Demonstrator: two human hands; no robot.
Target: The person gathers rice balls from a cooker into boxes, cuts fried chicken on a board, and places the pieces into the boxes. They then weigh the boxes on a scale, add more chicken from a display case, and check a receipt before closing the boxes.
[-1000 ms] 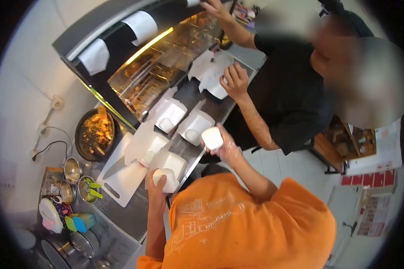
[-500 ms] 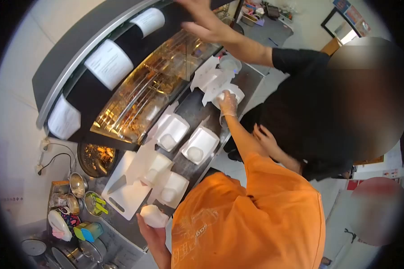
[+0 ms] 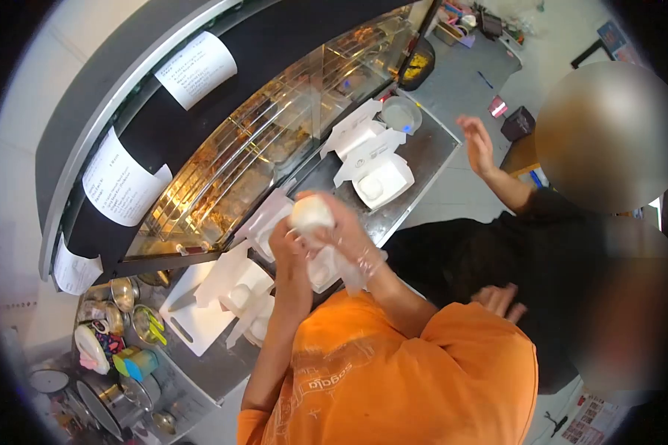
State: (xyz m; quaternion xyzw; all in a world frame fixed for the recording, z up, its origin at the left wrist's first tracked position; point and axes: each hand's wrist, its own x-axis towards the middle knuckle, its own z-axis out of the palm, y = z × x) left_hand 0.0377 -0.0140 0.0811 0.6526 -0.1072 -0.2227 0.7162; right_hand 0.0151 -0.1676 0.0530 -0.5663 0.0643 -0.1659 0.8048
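Both hands meet above the counter around a white rounded bundle (image 3: 313,213), blurred by motion; its kind does not show clearly. My left hand (image 3: 289,245) is closed on it from the left. My right hand (image 3: 346,236), in a clear plastic glove, wraps its right side. Below the hands are open white takeaway boxes, partly hidden, including one box (image 3: 263,230) by the display case. Another open box (image 3: 398,194) lies farther along the counter with a white rounded lump (image 3: 375,185) inside. Nearer my body, a third box (image 3: 256,276) also contains a white lump.
A lit glass display case (image 3: 252,141) of food runs along the counter's left side. A white cutting board (image 3: 188,315) and metal bowls (image 3: 124,294) sit near the lower left. To the right stands a person in black (image 3: 490,245), one hand (image 3: 476,144) raised.
My right hand has come back from the far box, leaving a white lump there. My left hand has lifted the white bundle up to meet it. The other person's raised arm has drawn back.
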